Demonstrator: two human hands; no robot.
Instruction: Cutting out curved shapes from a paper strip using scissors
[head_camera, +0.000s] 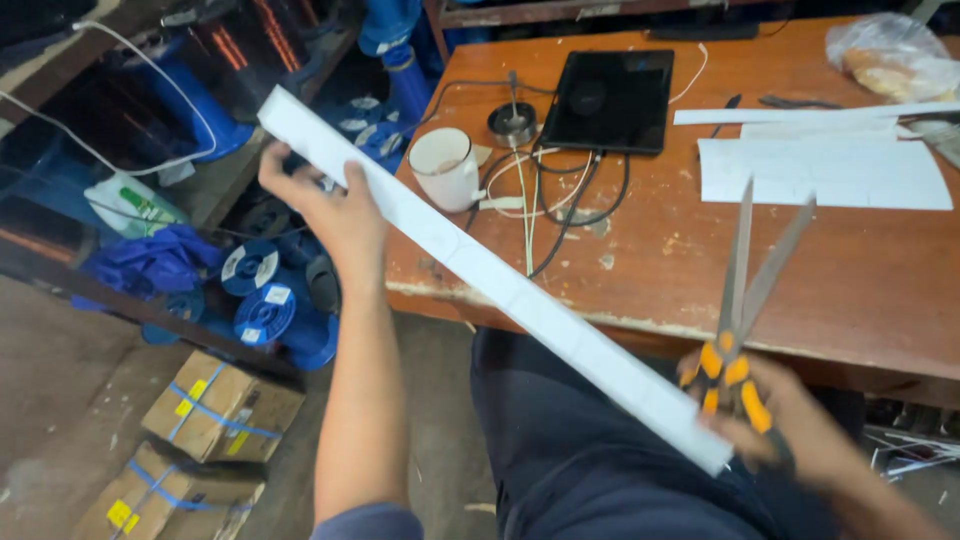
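A single camera, worn on the person's head, looks steeply down and forward over the lap. It sits close: the forearms fill the lower half and both hands reach into mid-frame. The view faces the front edge of the wooden desk (820, 290), whose top runs to the upper right border. To the left it takes in the floor (60, 360) and, probably, low shelving, dim there. No second view shares the scene.
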